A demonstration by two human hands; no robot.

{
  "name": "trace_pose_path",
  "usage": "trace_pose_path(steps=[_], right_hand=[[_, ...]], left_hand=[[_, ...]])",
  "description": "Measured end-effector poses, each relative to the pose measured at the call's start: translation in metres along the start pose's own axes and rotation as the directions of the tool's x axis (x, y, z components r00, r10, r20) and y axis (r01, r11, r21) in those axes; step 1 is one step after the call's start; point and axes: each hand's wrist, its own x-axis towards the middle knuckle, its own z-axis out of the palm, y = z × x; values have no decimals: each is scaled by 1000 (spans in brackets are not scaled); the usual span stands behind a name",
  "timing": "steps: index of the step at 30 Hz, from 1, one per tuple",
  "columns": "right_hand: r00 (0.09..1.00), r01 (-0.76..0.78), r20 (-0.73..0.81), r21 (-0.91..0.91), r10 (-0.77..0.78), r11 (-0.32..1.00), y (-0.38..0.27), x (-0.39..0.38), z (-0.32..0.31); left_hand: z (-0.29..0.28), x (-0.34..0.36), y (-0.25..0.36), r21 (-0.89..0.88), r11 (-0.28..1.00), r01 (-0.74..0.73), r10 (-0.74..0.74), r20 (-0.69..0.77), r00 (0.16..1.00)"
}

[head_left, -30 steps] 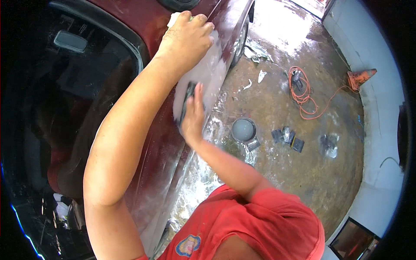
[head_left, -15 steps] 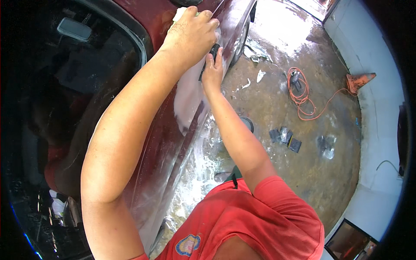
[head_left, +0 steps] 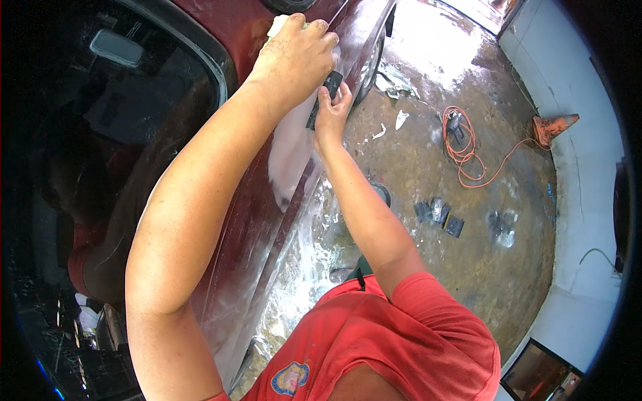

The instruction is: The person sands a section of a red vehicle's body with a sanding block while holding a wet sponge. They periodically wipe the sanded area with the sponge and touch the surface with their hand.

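My left hand (head_left: 294, 57) is closed over a pale greenish-white sponge or cloth (head_left: 277, 27), of which only an edge shows beyond the fingers. It rests high on the side of a dark red car (head_left: 241, 200), just below the window. Close beneath it, my right hand (head_left: 332, 115) grips a black block (head_left: 333, 81), like a sanding block, against the panel. A smooth whitish-grey patch (head_left: 289, 160) covers the panel below both hands. Part of the block is hidden behind my right fingers.
On the wet concrete floor (head_left: 401, 160) lie a coiled orange hose (head_left: 461, 144), several dark pads (head_left: 439, 212) and white scraps (head_left: 401, 119). A round dark container (head_left: 382, 194) stands behind my right forearm. An orange cone (head_left: 555, 127) leans by the white wall (head_left: 585, 200).
The black block and my right hand have shifted slightly along the panel, and more of the block shows now. My left hand stays nearly in place.
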Motion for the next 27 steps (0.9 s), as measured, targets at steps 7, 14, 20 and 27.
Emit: trace_pose_path(steps=[7,14,20,27], right_hand=[[999,25,27,-33,-24,999,5,4,-4],[988,-155,-17,69,157,985,-3,9,-10],[957,-276,126,136,260,951,-5,25,-24],[968,-246,-70,-101,240,964,-23,-81,8]], left_hand=[[1,2,0,18,1000,0,0,-27,1000],[1,1,1,20,1000,-1,1,4,1000],[6,1,0,-11,1000,-21,20,-22,1000],[2,-2,-1,-74,997,-8,19,152,988]])
